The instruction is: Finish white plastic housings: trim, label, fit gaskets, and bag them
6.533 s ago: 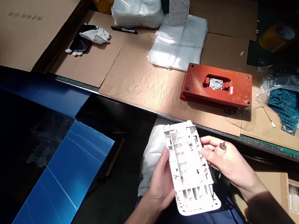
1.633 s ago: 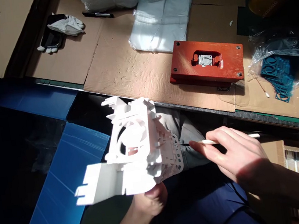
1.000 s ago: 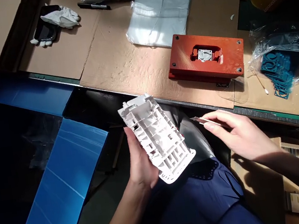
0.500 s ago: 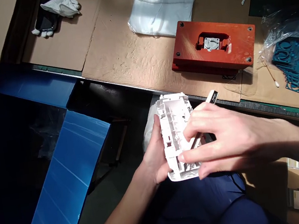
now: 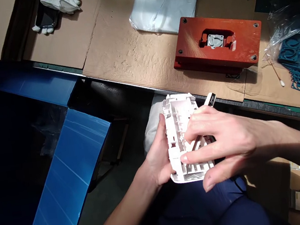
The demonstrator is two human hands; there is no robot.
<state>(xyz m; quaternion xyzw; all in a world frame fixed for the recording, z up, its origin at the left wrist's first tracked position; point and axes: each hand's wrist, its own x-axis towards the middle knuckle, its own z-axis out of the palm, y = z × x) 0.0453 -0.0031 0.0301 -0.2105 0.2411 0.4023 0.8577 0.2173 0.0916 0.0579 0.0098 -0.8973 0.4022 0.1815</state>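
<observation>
A white plastic housing [image 5: 172,135], ribbed and slotted inside, is held tilted above my lap. My left hand [image 5: 158,159] grips its left side, thumb along the edge and the other fingers hidden beneath. Over its open face lies my right hand [image 5: 223,141], with a slim white tool [image 5: 210,100] held between its fingers. The tool has a black printed label at its upper end; its lower part points down into the housing, and I cannot make out its exact kind. My right index fingertip touches the ribs, while the thumb is spread off the lower right corner.
On the cardboard-covered bench [image 5: 119,53] sits a red fixture block [image 5: 199,46] holding a grey metal part [image 5: 215,40]. Plastic bags [image 5: 163,6], blue parts [image 5: 294,58], a cotton swab [image 5: 277,74], gloves [image 5: 63,1] and a phone [image 5: 46,18] lie around. A blue box [image 5: 69,157] stands at left.
The housing and my left hand have shifted slightly right in view. My right thumb has moved down and away from the housing's lower edge; the slim tool stays between my right fingers.
</observation>
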